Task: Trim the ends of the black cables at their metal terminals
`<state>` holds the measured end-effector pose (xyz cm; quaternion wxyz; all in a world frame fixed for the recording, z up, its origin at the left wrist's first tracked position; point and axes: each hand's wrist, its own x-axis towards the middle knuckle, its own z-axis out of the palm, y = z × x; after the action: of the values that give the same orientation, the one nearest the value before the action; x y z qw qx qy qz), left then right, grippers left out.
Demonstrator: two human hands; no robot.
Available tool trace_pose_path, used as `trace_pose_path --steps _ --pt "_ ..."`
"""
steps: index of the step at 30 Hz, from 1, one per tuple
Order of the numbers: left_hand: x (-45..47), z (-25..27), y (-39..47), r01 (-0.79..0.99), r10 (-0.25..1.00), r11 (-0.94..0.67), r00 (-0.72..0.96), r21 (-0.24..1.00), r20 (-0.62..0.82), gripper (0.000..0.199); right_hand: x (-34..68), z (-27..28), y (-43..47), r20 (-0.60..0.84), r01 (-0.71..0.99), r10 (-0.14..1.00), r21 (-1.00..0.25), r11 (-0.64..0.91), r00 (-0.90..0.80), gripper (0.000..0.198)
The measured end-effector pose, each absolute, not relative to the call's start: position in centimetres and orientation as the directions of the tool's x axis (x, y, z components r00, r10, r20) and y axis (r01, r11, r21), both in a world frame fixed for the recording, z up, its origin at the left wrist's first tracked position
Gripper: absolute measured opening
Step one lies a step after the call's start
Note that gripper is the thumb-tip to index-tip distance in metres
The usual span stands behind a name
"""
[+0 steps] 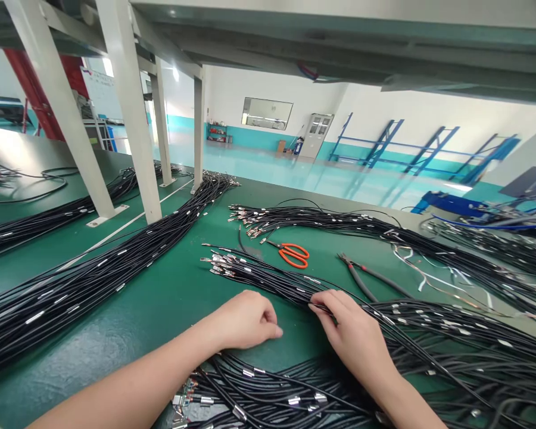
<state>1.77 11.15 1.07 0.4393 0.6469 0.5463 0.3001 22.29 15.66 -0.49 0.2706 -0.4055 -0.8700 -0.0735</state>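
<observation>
My right hand (351, 322) pinches a black cable between thumb and fingers, at the near side of a bundle of black cables (272, 283). Metal terminals (223, 262) cap the bundle's left ends. To the left, my left hand (252, 322) hovers above the green tabletop with its fingers curled in; nothing shows in it. Below both hands lies another pile of black cables (268, 387) with silvery tags. Orange-handled scissors (293, 255) rest beyond the bundle. Dark-handled pliers (361, 274) lie to their right, tips pointing away.
A long cable bundle (129, 256) runs along the left, another (317, 219) along the back. White metal posts (134, 113) stand on the table (170, 322) at left, under an overhead shelf (321, 36). Stripped white wires (422, 271) lie at right.
</observation>
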Motion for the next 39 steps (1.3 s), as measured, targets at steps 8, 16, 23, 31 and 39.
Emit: trace_pose_path --steps 8,16,23,31,39 --pt "1.8 -0.4 13.1 -0.464 0.947 0.274 -0.022 0.842 -0.32 0.019 23.1 0.1 15.5 0.598 0.678 0.643 -0.214 0.703 -0.478 0.011" --pt "1.5 -0.1 13.3 -0.657 0.963 0.117 -0.109 0.745 -0.247 0.008 22.7 1.6 14.6 0.317 0.587 0.668 -0.321 0.743 -0.673 0.01" --pt "3.3 1.2 10.9 -0.28 0.902 0.191 0.429 0.941 -0.055 0.02 21.7 3.1 12.9 0.368 0.482 0.878 -0.735 0.476 -0.305 0.015" --pt "4.8 1.5 9.6 -0.042 0.873 0.162 0.471 0.986 -0.124 0.025 20.9 3.4 11.9 0.251 0.313 0.893 -0.872 0.376 -0.373 0.018" --pt "6.3 1.3 9.5 0.091 0.985 0.046 0.163 0.995 -0.06 0.022 21.1 3.1 11.9 0.232 0.361 0.917 -0.866 0.346 -0.323 0.019"
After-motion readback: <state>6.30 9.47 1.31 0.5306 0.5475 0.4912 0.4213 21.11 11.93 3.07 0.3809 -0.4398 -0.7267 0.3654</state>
